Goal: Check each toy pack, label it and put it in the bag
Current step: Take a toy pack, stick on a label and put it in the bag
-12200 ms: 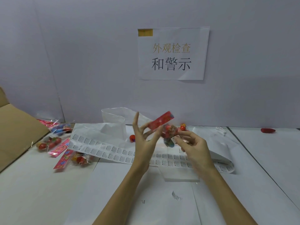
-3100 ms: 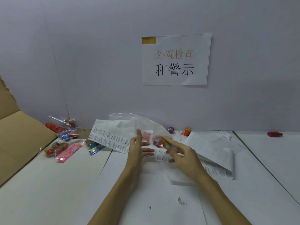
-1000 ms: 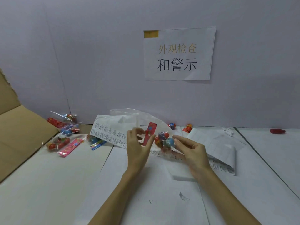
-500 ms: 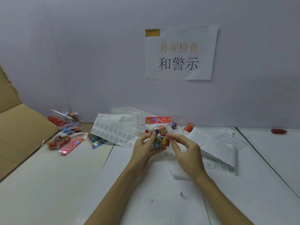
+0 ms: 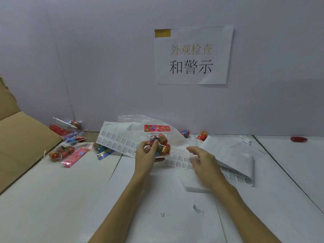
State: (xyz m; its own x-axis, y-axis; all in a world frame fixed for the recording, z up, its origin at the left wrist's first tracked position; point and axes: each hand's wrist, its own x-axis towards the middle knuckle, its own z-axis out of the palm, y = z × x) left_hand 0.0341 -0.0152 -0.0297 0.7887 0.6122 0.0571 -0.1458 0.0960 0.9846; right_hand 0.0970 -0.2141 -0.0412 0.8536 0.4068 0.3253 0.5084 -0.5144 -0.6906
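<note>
Left hand point(image 5: 146, 156) pinches toy pack point(image 5: 159, 143), held upright above desk point(image 5: 52, 199), red header card on top, coloured eggs visible through clear film. Right hand point(image 5: 201, 159) holds nothing, fingers loosely spread, hovering just right of pack above label sheet point(image 5: 121, 143). Step in hand: likely checking, label next. Next move calls for peeling one sticker off sheet, pressing it flat on film. Clear bag point(image 5: 140, 119) lies far behind pack, mouth direction unclear. More packs point(image 5: 68, 153) wait far left.
</note>
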